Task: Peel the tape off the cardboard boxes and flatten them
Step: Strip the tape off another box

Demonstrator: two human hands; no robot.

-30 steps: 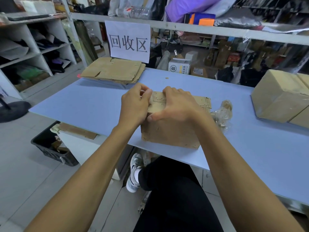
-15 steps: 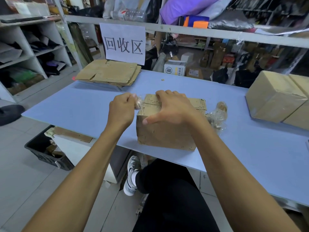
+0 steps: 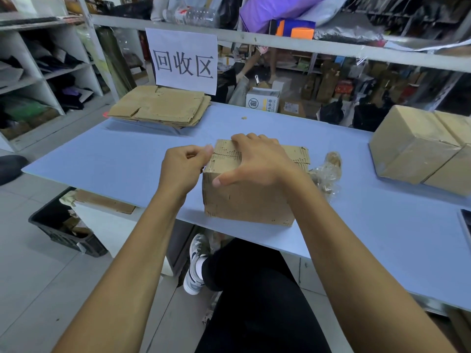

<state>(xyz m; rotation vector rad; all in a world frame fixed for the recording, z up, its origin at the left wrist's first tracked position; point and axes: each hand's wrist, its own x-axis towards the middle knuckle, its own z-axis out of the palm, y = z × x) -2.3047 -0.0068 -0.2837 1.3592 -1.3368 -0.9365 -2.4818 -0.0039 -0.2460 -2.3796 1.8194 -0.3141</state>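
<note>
The blue table (image 3: 127, 159) carries everything here: a stack of flattened cardboard (image 3: 160, 107) at the far left under a paper sign (image 3: 183, 59), two taped boxes (image 3: 418, 146) still standing at the far right, and the box being worked on (image 3: 249, 197) at the near edge, right in front of the person. That box lies with its long axis running left to right across the view, its top face scuffed where tape has come away, and a crumpled ball of peeled tape (image 3: 327, 174) sits just beside its right end. The right hand (image 3: 257, 161) lies spread over the top of the box, fingers fairly straight and reaching over the far edge, thumb pressed against the near face, so it pins the box down. The left hand (image 3: 183, 166) is at the box's upper left corner, touching it, fingers curled in tight with thumb and forefinger pinched together at the edge; what they hold is too small and clear to make out, though a tape end seems likely. The remaining tape, judged from this, runs along the top toward the right, away from the left fingers, so the left hand is the nearer one and a pull leftward and away from the corner would lift it while the right hand holds the box steady.
</note>
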